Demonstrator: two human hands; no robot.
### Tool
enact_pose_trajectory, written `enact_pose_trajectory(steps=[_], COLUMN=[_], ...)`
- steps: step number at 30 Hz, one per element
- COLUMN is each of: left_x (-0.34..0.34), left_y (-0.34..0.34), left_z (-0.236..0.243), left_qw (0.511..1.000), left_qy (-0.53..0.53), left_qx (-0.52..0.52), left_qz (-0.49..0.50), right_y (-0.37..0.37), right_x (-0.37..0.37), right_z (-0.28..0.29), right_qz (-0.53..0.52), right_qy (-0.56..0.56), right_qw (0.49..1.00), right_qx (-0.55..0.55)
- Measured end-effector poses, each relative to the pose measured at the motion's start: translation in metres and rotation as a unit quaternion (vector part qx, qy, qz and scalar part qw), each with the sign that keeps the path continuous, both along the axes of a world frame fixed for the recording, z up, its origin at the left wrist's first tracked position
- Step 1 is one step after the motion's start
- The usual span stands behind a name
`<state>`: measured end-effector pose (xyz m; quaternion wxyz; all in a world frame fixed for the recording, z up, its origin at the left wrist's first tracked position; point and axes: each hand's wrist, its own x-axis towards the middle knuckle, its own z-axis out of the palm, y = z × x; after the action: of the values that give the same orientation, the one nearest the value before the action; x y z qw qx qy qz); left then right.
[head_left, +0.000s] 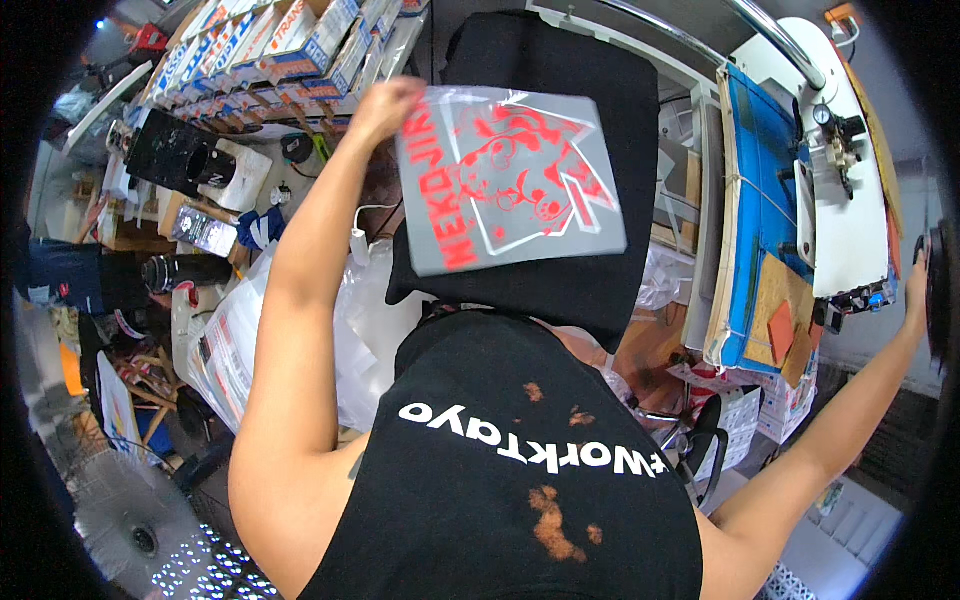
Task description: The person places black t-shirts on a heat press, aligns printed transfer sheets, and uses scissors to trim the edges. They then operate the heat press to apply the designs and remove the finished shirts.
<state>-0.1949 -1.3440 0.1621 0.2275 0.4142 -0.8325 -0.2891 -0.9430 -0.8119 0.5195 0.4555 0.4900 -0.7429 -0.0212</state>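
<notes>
My left hand [390,108] pinches the upper left corner of a clear print transfer sheet [515,185] with a red and white cartoon design. The sheet is slightly blurred, and its lettering runs along the left side. Behind and below it, black fabric [630,130] is spread out in front of me, partly hidden by the sheet. My right arm stretches far to the right. There my right hand [916,290] is against a dark, rounded object [938,300] at the picture's rim; its fingers are mostly hidden.
Several long boxes [260,50] are stacked at the back left. A blue-framed panel [750,220] and a white machine with a pressure gauge [822,115] stand at right. Clear plastic [355,330] lies beside my left arm, and a fan [140,530] is at lower left.
</notes>
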Motion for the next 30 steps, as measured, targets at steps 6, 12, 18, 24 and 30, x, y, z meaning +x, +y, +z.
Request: enact_pose_trajectory(steps=[6,12,18,24,30], left_x=[-0.076,-0.077,-0.044,-0.006,-0.015], left_y=[0.113,0.203,0.112,0.178,0.19], left_z=[0.002,-0.026,-0.009,-0.037,-0.041], left_qw=[0.985,0.973,0.934,0.98,0.978], left_qy=[-0.054,-0.156,-0.192,-0.059,-0.057], left_qx=[-0.156,-0.168,-0.284,-0.18,-0.195], left_qz=[0.061,-0.038,-0.105,-0.068,-0.053], right_y=[0.028,0.027,-0.064,-0.148,-0.162], right_x=[-0.062,-0.068,0.16,0.422,0.462], right_z=[-0.031,-0.014,-0.057,-0.312,-0.389], right_qz=[-0.256,-0.246,-0.06,0.201,0.151], right_qy=[-0.251,-0.275,-0.076,-0.467,-0.446], right_qw=[0.934,0.917,0.993,0.861,0.878], right_qx=[0.003,0.152,-0.071,0.024,0.088])
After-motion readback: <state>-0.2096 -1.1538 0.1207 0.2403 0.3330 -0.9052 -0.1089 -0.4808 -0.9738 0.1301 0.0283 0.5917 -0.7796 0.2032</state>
